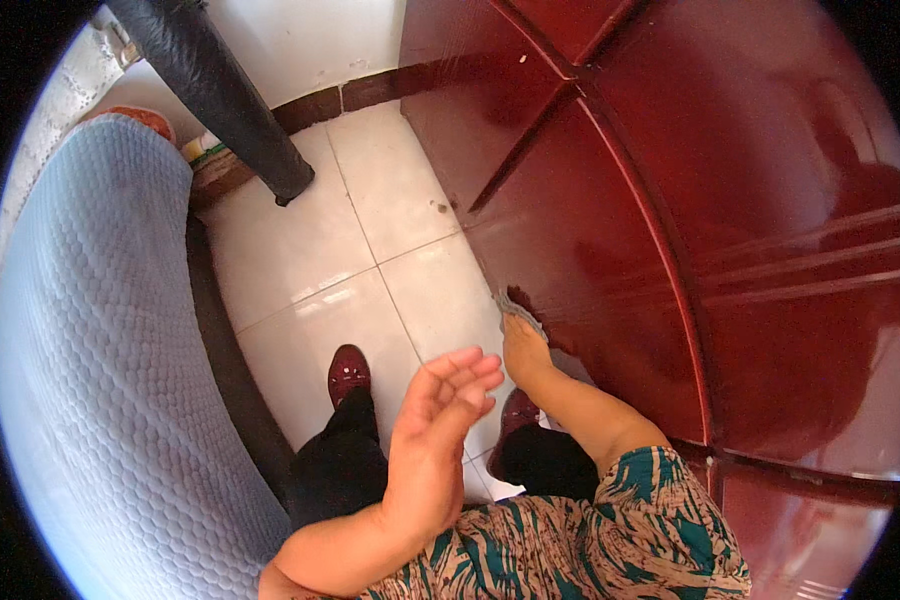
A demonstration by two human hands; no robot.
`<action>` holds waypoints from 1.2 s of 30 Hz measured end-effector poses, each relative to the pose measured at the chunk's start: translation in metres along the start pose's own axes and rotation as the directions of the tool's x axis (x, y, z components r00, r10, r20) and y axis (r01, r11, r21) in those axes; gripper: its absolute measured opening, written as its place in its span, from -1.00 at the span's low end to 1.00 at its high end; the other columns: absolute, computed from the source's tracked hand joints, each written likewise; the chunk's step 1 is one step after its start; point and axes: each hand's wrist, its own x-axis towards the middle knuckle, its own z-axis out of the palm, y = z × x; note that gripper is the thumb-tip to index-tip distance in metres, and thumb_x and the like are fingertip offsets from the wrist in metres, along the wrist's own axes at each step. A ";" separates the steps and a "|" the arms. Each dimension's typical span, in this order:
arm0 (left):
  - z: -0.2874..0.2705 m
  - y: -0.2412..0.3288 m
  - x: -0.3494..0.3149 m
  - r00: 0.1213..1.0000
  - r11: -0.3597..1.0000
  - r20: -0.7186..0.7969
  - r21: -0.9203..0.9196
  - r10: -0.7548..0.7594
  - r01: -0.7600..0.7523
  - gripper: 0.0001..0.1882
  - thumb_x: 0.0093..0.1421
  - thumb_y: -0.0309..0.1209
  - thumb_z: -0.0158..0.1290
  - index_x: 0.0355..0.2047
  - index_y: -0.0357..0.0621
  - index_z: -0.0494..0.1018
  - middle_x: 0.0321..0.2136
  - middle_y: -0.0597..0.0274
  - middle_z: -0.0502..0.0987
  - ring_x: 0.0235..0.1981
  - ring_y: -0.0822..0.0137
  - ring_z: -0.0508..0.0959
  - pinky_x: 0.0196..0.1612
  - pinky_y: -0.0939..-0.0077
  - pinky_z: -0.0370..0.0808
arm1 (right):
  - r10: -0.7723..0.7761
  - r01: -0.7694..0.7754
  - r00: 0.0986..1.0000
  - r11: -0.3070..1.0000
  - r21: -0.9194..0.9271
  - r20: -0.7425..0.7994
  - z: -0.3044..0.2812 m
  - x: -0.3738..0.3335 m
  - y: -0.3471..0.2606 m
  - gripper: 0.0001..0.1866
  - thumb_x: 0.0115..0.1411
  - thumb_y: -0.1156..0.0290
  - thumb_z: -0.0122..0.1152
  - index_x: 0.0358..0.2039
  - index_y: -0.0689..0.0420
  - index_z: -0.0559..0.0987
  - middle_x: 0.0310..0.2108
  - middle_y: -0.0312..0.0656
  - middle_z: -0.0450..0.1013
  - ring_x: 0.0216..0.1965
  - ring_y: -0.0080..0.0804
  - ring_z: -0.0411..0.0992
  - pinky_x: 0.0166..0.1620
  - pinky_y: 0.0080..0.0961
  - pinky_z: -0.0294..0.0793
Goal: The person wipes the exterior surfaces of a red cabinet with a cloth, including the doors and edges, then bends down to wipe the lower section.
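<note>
My right hand (523,345) reaches down and presses a grey cloth (522,312) against the lower edge of a glossy dark red wooden cabinet (600,230). Most of the cloth lies under and beyond my fingertips, close to the tiled floor. My left hand (445,400) is raised in front of my body with its fingers loosely bent and the palm partly turned inward. Nothing shows in it, and it touches nothing.
White floor tiles (320,250) lie around my dark red shoes (350,372). A piece of furniture under a pale blue quilted cover (100,350) runs along the left. A black wrapped post (225,100) stands slanted near the white wall (310,40) with its brown skirting.
</note>
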 end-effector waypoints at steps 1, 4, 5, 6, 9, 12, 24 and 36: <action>0.001 -0.001 0.002 1.000 1.000 0.012 -0.001 0.013 -0.013 -0.61 0.21 -0.44 -0.04 0.06 -0.20 0.30 -0.01 0.14 0.44 0.04 0.30 0.41 0.10 0.37 0.27 | -0.062 0.065 0.997 0.997 -0.048 0.051 0.012 -0.016 -0.003 -0.47 0.29 0.30 -0.27 0.21 0.27 0.28 0.34 -0.12 0.04 0.37 -0.33 -0.09 0.36 -0.40 -0.32; 0.005 -0.005 0.009 0.997 0.997 0.031 0.002 0.073 -0.073 -0.60 0.22 -0.39 -0.02 0.05 -0.21 0.29 -0.01 0.14 0.44 0.03 0.31 0.41 0.10 0.38 0.26 | -0.193 0.196 0.969 0.981 0.000 0.157 0.019 -0.055 -0.005 -0.47 0.28 0.27 -0.25 0.21 0.23 0.29 0.34 -0.13 0.03 0.38 -0.33 -0.12 0.36 -0.39 -0.35; 0.008 -0.008 0.012 0.996 0.997 0.043 -0.011 0.081 -0.081 -0.60 0.22 -0.38 -0.02 0.05 -0.22 0.30 -0.01 0.14 0.44 0.03 0.31 0.41 0.10 0.38 0.26 | -0.218 0.212 0.958 0.976 0.049 0.186 0.021 -0.068 -0.002 -0.47 0.28 0.27 -0.25 0.21 0.22 0.30 0.35 -0.14 0.02 0.38 -0.34 -0.13 0.36 -0.38 -0.36; 0.009 -0.008 0.014 0.994 0.995 0.052 -0.022 0.096 -0.094 -0.60 0.23 -0.38 -0.02 0.05 -0.22 0.30 -0.01 0.13 0.44 0.04 0.31 0.41 0.11 0.38 0.26 | -0.264 0.262 0.936 0.964 0.039 0.231 0.023 -0.076 -0.001 -0.48 0.27 0.25 -0.21 0.19 0.17 0.35 0.35 -0.16 0.01 0.39 -0.35 -0.15 0.36 -0.35 -0.36; 0.016 -0.010 0.019 0.991 0.993 0.065 -0.021 0.120 -0.119 -0.62 0.24 -0.39 -0.03 0.04 -0.24 0.31 -0.02 0.12 0.45 0.01 0.31 0.43 0.10 0.40 0.28 | -0.284 0.277 0.931 0.959 0.061 0.229 0.011 -0.096 0.008 -0.49 0.26 0.22 -0.16 0.16 0.15 0.39 0.35 -0.18 0.02 0.38 -0.36 -0.13 0.35 -0.34 -0.33; 0.019 -0.013 0.025 0.985 0.989 0.090 0.008 0.145 -0.146 -0.63 0.24 -0.40 -0.04 0.04 -0.24 0.32 -0.04 0.12 0.47 -0.01 0.31 0.45 0.08 0.43 0.32 | -0.220 0.215 0.956 0.976 0.045 0.192 -0.009 -0.124 0.019 -0.48 0.24 0.18 -0.12 0.14 0.14 0.41 0.34 -0.19 0.06 0.38 -0.36 -0.10 0.34 -0.34 -0.31; 0.024 -0.023 0.028 0.983 0.989 0.118 0.036 0.138 -0.143 -0.60 0.23 -0.42 -0.03 0.06 -0.26 0.29 -0.01 0.11 0.44 -0.02 0.34 0.44 0.08 0.45 0.32 | 0.324 -0.176 0.846 0.920 0.351 -0.424 -0.073 -0.280 0.077 -0.53 0.16 0.40 -0.17 0.08 0.28 0.38 0.26 -0.10 0.16 0.34 -0.35 -0.01 0.35 -0.40 -0.13; 0.027 -0.014 0.028 0.982 0.986 0.097 0.022 0.163 -0.166 -0.57 0.23 -0.41 -0.08 0.10 -0.30 0.26 0.01 0.06 0.42 0.03 0.27 0.42 0.13 0.39 0.28 | 0.247 -0.189 0.902 0.963 0.192 -0.353 -0.033 -0.198 0.051 -0.49 0.21 0.38 -0.22 0.17 0.25 0.30 0.32 -0.14 0.05 0.37 -0.36 -0.10 0.37 -0.40 -0.22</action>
